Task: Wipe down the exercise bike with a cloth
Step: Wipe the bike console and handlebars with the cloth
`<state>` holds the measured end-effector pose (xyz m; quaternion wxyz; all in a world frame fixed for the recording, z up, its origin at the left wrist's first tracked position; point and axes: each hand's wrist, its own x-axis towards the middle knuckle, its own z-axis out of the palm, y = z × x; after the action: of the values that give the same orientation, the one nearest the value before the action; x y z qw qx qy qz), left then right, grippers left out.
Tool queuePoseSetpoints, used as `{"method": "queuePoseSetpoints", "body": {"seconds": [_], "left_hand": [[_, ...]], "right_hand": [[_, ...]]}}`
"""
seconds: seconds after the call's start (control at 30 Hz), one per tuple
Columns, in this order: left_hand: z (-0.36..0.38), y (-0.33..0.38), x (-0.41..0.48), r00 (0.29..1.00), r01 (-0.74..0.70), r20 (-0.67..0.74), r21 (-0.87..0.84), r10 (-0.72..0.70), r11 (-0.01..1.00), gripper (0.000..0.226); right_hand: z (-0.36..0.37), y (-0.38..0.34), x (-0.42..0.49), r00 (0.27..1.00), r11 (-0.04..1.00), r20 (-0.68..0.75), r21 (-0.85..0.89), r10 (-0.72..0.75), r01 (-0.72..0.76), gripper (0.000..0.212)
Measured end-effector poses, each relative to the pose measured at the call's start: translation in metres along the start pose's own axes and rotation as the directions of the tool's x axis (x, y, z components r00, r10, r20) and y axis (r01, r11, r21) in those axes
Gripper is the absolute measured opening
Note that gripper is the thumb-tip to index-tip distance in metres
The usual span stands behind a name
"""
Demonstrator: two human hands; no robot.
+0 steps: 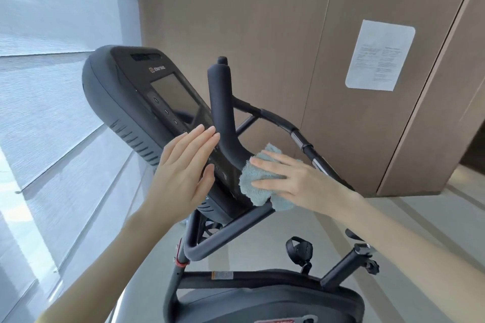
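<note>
One Star Trac console (126,92), left hand (183,173) flat, right hand (296,178) pressing cloth (259,198)

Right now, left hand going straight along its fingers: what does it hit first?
Probably the upright handlebar grip; fingertips of the left hand sit almost at it. Depth unclear, may already touch.

Printed sheet (380,55) on brown wall panel (262,21), pale window blinds (52,86)
</note>
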<state>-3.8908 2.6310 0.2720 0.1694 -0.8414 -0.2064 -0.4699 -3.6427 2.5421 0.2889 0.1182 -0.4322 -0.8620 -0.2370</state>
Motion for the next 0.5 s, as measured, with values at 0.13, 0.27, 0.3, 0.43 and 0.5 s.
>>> {"method": "queuePoseSetpoints", "body": {"seconds": [0.13,0.27,0.3,0.43,0.5], "left_hand": [[0.005,0.013,0.011,1.0,-0.023,0.004,-0.036,0.023,0.999,0.044],[0.007,0.018,0.015,0.999,-0.051,-0.005,-0.048,0.05,0.998,0.043],[0.008,0.02,0.016,0.998,-0.056,-0.008,-0.052,0.056,0.997,0.043],[0.012,0.022,0.019,0.998,-0.062,-0.018,-0.057,0.061,0.996,0.042],[0.013,0.02,0.019,0.998,-0.055,-0.023,-0.05,0.054,0.997,0.042]], "right_hand": [[-0.01,0.001,-0.023,0.981,0.974,0.039,0.12,0.191,-0.194,0.045],[-0.025,0.009,-0.02,0.905,0.846,-0.067,0.388,0.421,-0.365,0.035],[-0.029,0.012,-0.012,0.874,0.81,-0.121,0.452,0.471,-0.374,0.034],[-0.03,0.013,0.038,0.791,0.694,-0.116,0.567,0.601,-0.445,0.033],[-0.018,0.005,0.06,0.806,0.647,-0.009,0.601,0.592,-0.469,0.035]]}}
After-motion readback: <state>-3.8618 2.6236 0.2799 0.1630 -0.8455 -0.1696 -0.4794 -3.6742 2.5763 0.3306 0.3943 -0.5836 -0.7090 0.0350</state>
